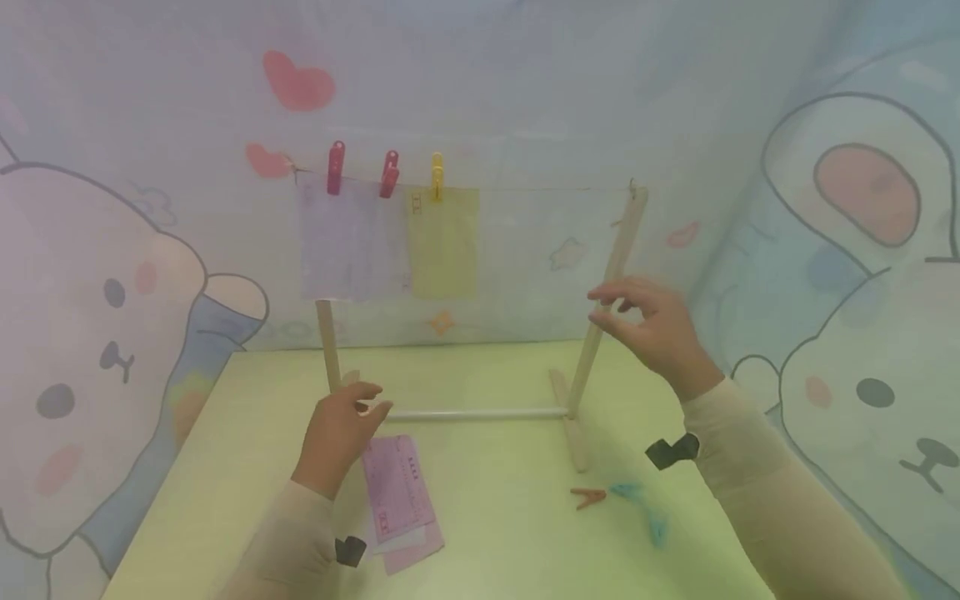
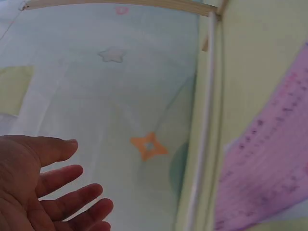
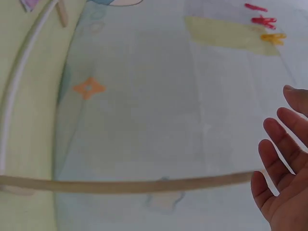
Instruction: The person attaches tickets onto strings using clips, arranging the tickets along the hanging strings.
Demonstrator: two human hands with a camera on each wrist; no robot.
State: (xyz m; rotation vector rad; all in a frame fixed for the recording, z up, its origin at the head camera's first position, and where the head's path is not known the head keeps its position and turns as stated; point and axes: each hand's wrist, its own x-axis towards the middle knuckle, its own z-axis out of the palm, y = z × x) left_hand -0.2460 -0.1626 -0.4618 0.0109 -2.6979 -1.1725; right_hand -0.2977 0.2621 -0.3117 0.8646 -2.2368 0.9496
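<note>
My left hand (image 1: pixel 341 437) hovers in front of the left foot of a wooden rack, loosely bent and empty; the left wrist view shows its fingers (image 2: pixel 79 195) spread. Below it, pink printed paper sheets (image 1: pixel 399 487) lie stacked on the table. My right hand (image 1: pixel 652 329) is raised by the rack's right post (image 1: pixel 587 358), fingers relaxed, holding nothing. On the rack's string, two red clothespins (image 1: pixel 336 168) hold a pale purple sheet (image 1: pixel 333 237). Beside it, a yellow clothespin (image 1: pixel 438 177) holds a yellow sheet (image 1: pixel 444 250).
An orange-brown clothespin (image 1: pixel 588 497) and blue clothespins (image 1: pixel 657 530) lie on the table (image 1: pixel 495 533) at the right. A white rod (image 1: pixel 480 414) joins the rack's feet low down. Behind hangs a cartoon-printed cloth (image 1: pixel 525 83).
</note>
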